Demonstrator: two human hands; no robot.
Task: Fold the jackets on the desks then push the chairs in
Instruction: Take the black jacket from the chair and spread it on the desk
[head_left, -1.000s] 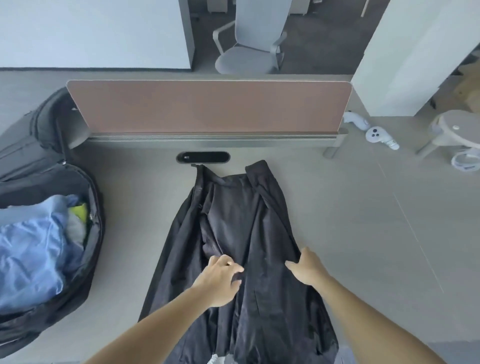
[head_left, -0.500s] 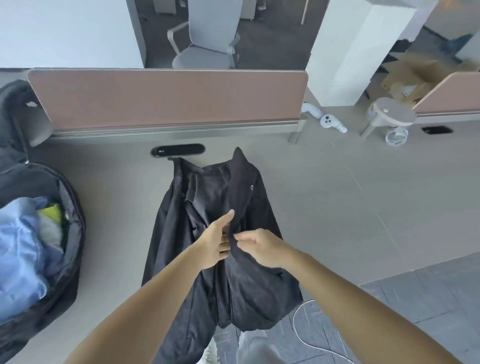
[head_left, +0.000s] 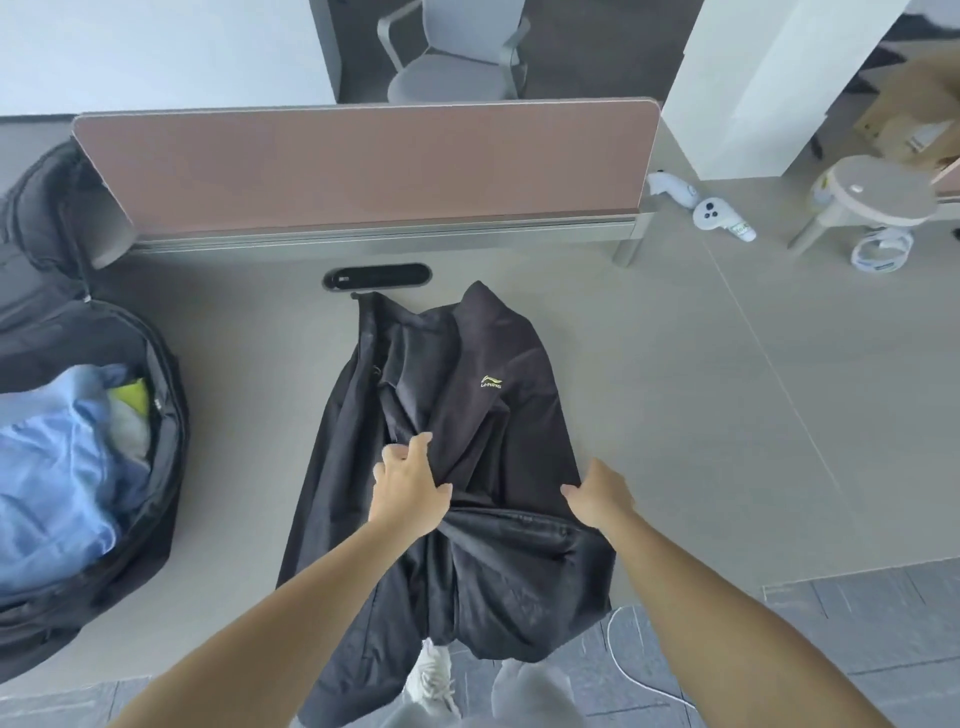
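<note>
A black jacket (head_left: 483, 415) with a small yellow chest logo lies collar-away on the grey desk (head_left: 701, 441), its lower part hanging over the near edge. My left hand (head_left: 408, 486) pinches a bunch of the fabric near the jacket's middle. At the jacket's right edge, my right hand (head_left: 597, 496) grips the cloth, fingers curled onto it. The right front panel lies spread flat. A grey office chair (head_left: 457, 57) stands beyond the divider.
An open black backpack (head_left: 88, 441) holding blue clothing sits on the desk at the left. A brown divider panel (head_left: 363, 166) runs along the back. White controllers (head_left: 711, 208) and a small round stand (head_left: 878, 195) lie at the right. A white cable (head_left: 623, 660) trails on the floor.
My right hand has pulled the jacket's right front panel out to the right, spreading it flat and showing the logo. The left hand stays gripping the middle. The camera shifted.
</note>
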